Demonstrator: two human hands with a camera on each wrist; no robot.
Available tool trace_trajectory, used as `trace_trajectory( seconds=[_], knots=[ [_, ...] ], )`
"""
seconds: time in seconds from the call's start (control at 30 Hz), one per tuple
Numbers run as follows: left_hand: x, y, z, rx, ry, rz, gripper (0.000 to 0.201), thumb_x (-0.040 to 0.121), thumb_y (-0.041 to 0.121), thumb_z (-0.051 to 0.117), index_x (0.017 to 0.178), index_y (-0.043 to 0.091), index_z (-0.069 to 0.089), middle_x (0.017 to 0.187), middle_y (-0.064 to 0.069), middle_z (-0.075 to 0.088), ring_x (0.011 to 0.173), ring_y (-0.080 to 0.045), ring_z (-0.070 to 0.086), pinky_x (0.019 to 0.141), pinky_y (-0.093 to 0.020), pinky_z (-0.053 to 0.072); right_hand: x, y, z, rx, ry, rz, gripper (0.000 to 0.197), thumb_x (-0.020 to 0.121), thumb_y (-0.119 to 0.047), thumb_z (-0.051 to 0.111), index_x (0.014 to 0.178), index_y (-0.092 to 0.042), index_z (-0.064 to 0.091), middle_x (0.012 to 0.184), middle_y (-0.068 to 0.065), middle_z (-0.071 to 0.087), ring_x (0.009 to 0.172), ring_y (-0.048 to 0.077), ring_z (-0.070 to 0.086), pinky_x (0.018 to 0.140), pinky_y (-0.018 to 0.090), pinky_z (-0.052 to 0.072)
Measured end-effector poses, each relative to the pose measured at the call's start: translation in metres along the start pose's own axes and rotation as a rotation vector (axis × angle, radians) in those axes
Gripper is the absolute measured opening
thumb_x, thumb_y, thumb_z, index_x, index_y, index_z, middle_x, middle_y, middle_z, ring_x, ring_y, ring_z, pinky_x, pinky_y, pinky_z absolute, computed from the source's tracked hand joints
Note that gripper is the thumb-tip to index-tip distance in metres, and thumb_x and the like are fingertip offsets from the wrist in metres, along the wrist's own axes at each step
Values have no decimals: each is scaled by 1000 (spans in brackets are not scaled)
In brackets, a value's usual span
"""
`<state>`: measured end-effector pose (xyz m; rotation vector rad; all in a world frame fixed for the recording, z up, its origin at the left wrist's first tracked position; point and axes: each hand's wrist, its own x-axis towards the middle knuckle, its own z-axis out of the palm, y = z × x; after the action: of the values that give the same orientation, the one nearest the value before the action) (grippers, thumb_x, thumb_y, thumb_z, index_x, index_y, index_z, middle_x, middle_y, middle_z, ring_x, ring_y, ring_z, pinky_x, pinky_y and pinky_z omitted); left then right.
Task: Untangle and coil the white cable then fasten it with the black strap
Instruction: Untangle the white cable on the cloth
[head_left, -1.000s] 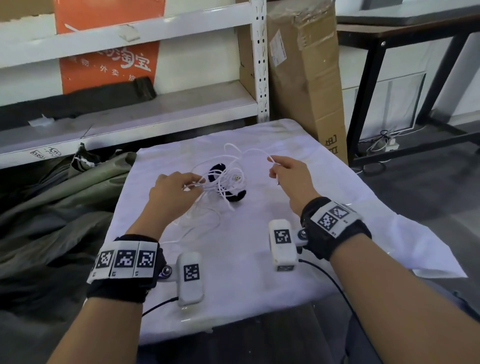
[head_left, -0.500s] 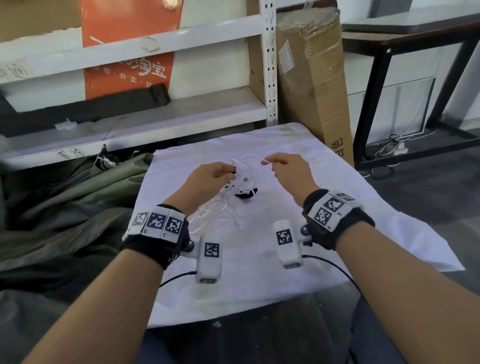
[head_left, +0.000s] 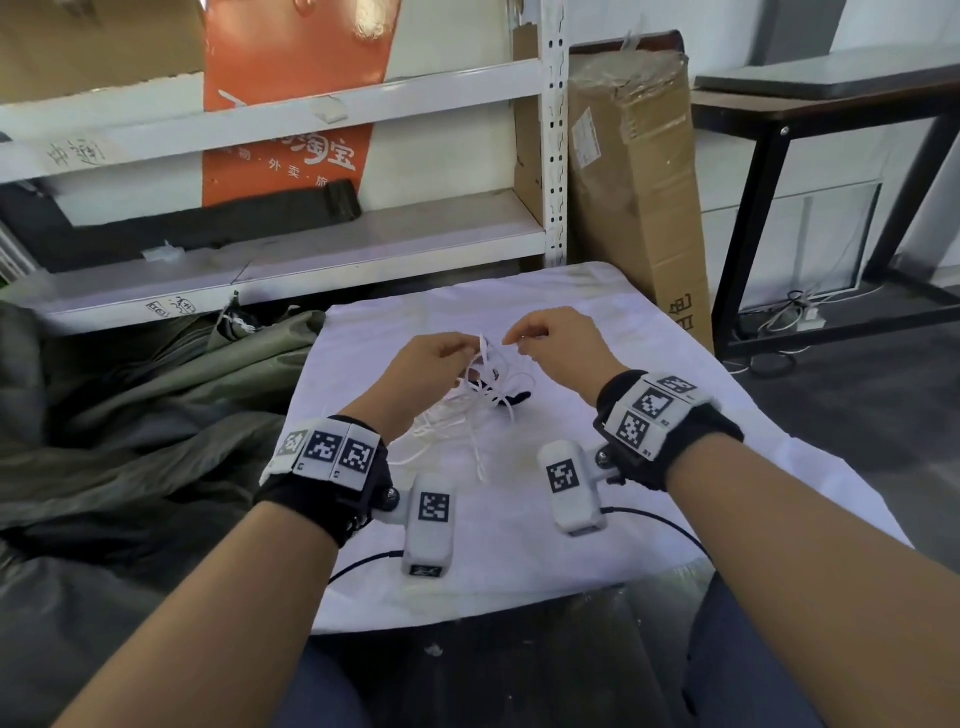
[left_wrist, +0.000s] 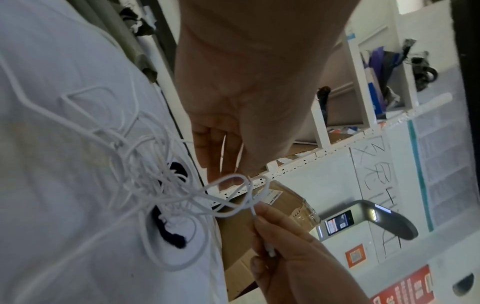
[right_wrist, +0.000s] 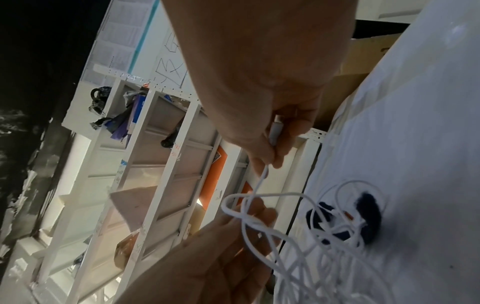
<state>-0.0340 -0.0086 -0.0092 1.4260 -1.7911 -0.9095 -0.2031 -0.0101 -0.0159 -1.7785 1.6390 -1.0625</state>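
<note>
Freeing one plug end from the white cable tangle

Near, the left hand (head_left: 423, 364) pinches a loop of the white cable (head_left: 467, 410); the right hand (head_left: 558, 343) grips its plug end. Best to feed that end back through the loop slowly, not tug. Beyond, the black strap (head_left: 514, 399) lies under the tangle on the white cloth (head_left: 649, 415). No containers show.
</note>
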Motion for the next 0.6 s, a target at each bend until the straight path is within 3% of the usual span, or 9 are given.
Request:
trace_trajectory(
  seconds=[0.07, 0.13, 0.2, 0.27, 0.37, 0.5, 0.6],
  knots=[
    [-2, 2, 1, -37, -46, -6, 22, 96, 24, 54, 104, 15, 72, 88, 1, 72, 64, 2, 63, 55, -6, 45, 0, -7, 3, -19, -73, -26, 24, 87, -2, 55, 96, -12, 75, 101, 5, 71, 85, 12, 58, 73, 16, 45],
    [-2, 2, 0, -31, -74, 1, 21, 94, 29, 57, 98, 16, 73, 82, 3, 72, 61, 2, 62, 55, -9, 47, -1, -13, 5, -22, -96, -37, 23, 88, -4, 55, 96, -12, 75, 100, 4, 71, 84, 12, 58, 68, 13, 45],
    [-2, 0, -4, -49, -43, -7, 17, 91, 28, 62, 95, 15, 73, 73, 3, 69, 60, -6, 61, 59, -16, 51, -2, -15, 8, 22, -108, -16, 21, 93, -11, 52, 99, -10, 73, 102, 6, 70, 90, 19, 61, 78, 23, 51],
    [-1, -1, -8, -110, 24, -43, 12, 91, 19, 62, 93, 10, 70, 70, -2, 66, 60, -13, 61, 60, -20, 54, -5, -19, 12, 148, -142, 42, 32, 98, -29, 46, 106, -6, 67, 105, 10, 69, 99, 26, 63, 92, 40, 50],
    [-1, 0, -11, -274, 20, -91, 11, 93, 8, 56, 96, 1, 64, 80, -10, 68, 65, -15, 64, 64, -20, 57, -8, -24, 18, 197, -237, 64, 47, 92, -52, 48, 116, -13, 59, 110, 4, 64, 99, 21, 61, 95, 40, 50],
    [0, -1, -16, -469, -2, -151, 22, 97, 7, 48, 113, -5, 60, 100, -16, 69, 79, -19, 67, 70, -23, 59, -11, -25, 24, 182, -303, 59, 52, 82, -36, 71, 123, -18, 45, 99, 0, 61, 79, 14, 62, 70, 28, 52],
    [-4, -3, -18, -364, 16, -114, 19, 98, 10, 48, 111, 7, 61, 94, -8, 68, 79, -17, 65, 70, -21, 57, -8, -19, 29, 238, -164, 124, 30, 89, -22, 63, 114, -12, 50, 105, 13, 65, 77, 19, 64, 62, 24, 51]
  ],
)
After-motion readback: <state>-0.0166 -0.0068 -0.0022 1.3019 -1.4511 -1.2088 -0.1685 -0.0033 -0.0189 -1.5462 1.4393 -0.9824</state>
